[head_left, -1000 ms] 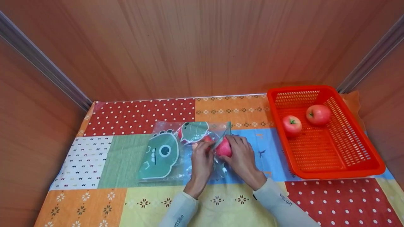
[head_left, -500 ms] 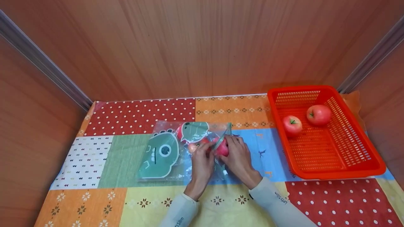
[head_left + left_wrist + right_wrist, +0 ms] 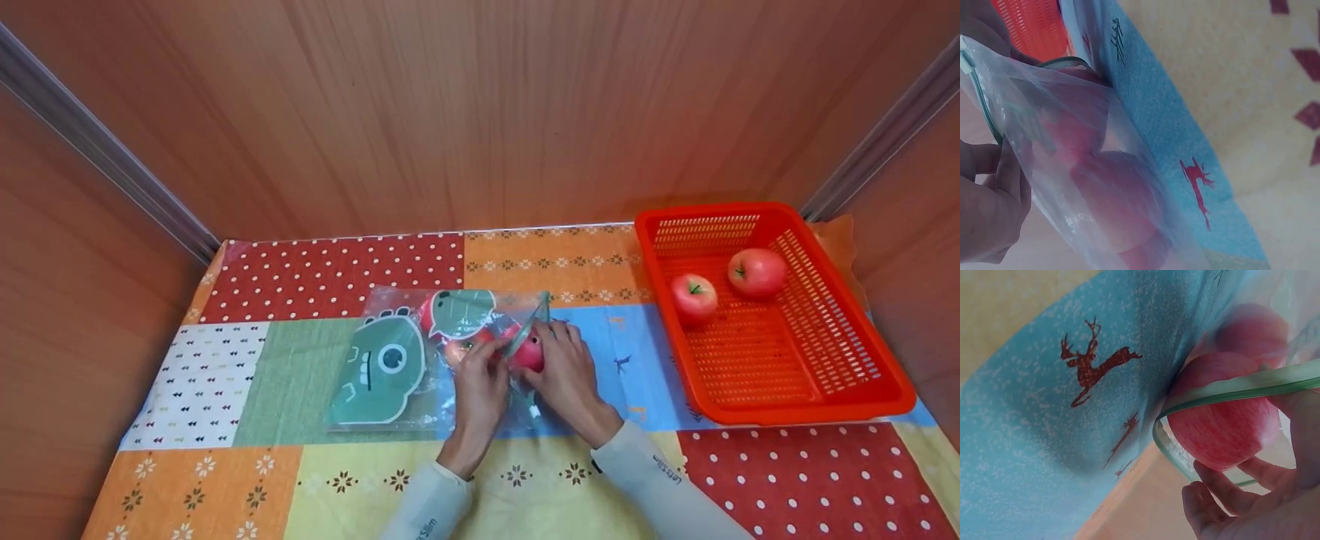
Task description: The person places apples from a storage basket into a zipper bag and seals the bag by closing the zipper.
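A clear zip bag [image 3: 435,409] with green monster prints lies flat, its mouth facing right. Several apples show through its plastic, one [image 3: 459,349] beside my left fingers. My left hand [image 3: 481,390] pinches the bag's green-edged opening; in the left wrist view, thumb and fingers [image 3: 1009,169] meet on that rim. My right hand [image 3: 568,375] holds a red apple [image 3: 529,354] at the mouth. In the right wrist view this apple [image 3: 1219,430] sits partly inside the green rim, fingertips [image 3: 1213,478] against its outer side. The white zip slider [image 3: 965,62] hangs at one end.
An orange-red plastic basket [image 3: 795,416] stands at the right with two apples, one [image 3: 694,298] by its left wall and another [image 3: 757,273] farther back. Patchwork cloth [image 3: 300,375] covers the table. Wood-grain panels [image 3: 480,112] enclose the back and sides.
My right hand has shifted slightly left, moving the apple farther into the bag's mouth. My left hand stays at the rim. Over the last half second almost nothing moves.
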